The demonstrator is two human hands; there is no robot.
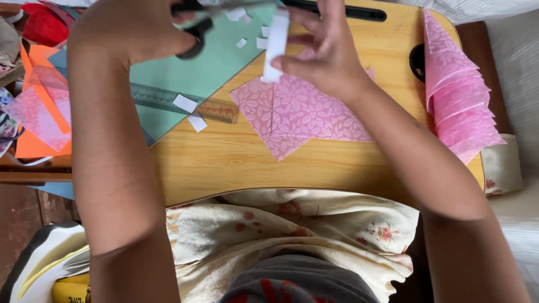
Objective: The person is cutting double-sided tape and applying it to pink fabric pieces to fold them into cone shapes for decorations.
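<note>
The white paper strip (276,45) stands nearly upright above the far part of the surface (236,157), pinched between the thumb and fingers of my right hand (325,53); its top end runs close to the picture's edge. My left hand (132,28) is closed around black scissors (193,33), of which I see only a handle loop and a bit of the blades, the rest being hidden by my hand or cut off at the top. The blade tips I cannot make out, so whether they touch the strip is unclear.

Both forearms reach forward from the lower edge, hands well raised and close together.

Below the strip lie pink sheets (303,112) embossed with a flower pattern, overlapping at angles. A teal sheet (208,73) spreads to the left, carrying small white scraps (185,103) and a clear ruler (168,101). The surface is smooth yellowish wood with a rounded rim. A fanned stack of pink paper (457,95) rests at the right edge.
</note>
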